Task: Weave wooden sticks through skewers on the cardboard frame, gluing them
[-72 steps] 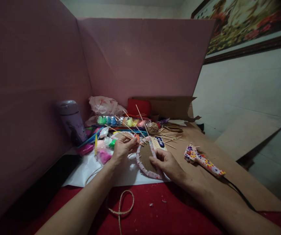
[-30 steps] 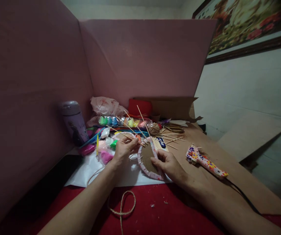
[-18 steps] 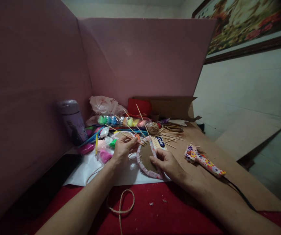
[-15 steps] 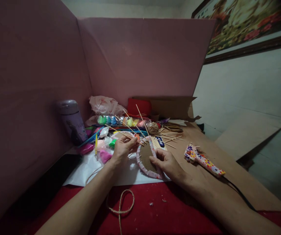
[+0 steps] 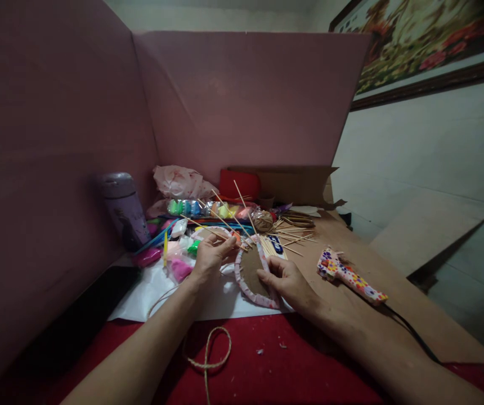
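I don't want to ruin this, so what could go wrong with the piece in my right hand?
The slender sticks fanning out at the edge of the cardboard piece might shift or snap if the left hand presses sideways. The looped twine near the left forearm could snag. The corded floral tool lies near the right forearm and might get knocked.

We see a brown cardboard piece (image 5: 251, 271) edged in pale pink and white, straw-coloured sticks (image 5: 246, 207), a pink glue gun (image 5: 349, 277) patterned with purple, yellow and orange flowers, a lilac bottle (image 5: 126, 208), mauve panels (image 5: 242, 101) and deep red cloth (image 5: 267, 371).
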`<act>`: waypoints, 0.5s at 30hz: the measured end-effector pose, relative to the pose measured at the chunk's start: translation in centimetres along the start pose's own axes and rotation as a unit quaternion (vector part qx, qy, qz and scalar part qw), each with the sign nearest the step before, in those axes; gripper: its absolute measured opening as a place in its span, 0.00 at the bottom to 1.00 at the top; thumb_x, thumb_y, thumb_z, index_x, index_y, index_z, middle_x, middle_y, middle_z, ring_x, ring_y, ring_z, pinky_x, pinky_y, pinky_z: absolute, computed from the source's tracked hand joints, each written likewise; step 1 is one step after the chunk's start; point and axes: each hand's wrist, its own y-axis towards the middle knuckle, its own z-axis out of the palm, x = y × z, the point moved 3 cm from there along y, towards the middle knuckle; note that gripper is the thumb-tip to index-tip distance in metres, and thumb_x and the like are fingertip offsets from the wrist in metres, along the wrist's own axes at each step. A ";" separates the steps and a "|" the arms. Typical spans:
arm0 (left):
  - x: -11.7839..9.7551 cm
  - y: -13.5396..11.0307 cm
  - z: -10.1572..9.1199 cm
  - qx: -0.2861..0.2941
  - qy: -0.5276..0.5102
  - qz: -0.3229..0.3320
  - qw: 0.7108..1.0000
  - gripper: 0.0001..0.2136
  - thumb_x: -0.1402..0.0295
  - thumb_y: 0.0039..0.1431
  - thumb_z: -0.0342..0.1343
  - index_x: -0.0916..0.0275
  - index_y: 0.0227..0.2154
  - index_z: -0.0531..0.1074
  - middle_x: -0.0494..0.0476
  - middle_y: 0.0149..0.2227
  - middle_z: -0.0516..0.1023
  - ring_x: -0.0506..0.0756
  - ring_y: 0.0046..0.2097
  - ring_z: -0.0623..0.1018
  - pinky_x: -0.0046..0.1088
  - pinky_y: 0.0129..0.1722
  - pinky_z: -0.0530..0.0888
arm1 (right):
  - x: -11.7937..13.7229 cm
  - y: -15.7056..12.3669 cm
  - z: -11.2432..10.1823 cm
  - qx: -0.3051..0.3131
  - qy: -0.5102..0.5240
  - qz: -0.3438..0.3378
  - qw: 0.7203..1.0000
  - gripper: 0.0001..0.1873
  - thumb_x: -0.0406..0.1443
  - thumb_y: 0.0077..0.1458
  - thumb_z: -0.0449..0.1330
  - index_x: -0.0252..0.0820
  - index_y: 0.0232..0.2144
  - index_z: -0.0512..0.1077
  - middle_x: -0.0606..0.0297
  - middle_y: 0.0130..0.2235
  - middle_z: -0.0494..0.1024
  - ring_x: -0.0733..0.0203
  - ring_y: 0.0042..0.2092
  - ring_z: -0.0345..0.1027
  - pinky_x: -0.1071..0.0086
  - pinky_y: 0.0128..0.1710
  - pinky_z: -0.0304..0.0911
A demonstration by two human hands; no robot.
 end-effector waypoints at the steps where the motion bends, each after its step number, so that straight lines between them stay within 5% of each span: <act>1: 0.0 0.0 0.0 -0.002 0.000 -0.001 1.000 0.17 0.64 0.33 0.68 0.65 0.23 0.67 0.53 0.21 0.77 0.50 0.23 0.75 0.24 0.24 0.71 | 0.0 0.0 0.0 0.000 -0.002 -0.001 1.000 0.10 0.41 0.45 0.58 0.39 0.23 0.65 0.69 0.23 0.65 0.65 0.25 0.57 0.71 0.25 0.54; 15: -0.1 0.0 0.1 -0.001 -0.006 -0.002 1.000 0.17 0.65 0.33 0.68 0.64 0.23 0.66 0.53 0.22 0.77 0.51 0.23 0.76 0.25 0.24 0.72 | -0.3 0.0 0.0 -0.002 -0.004 -0.008 1.000 0.11 0.42 0.45 0.58 0.39 0.24 0.66 0.67 0.25 0.68 0.64 0.27 0.60 0.71 0.27 0.58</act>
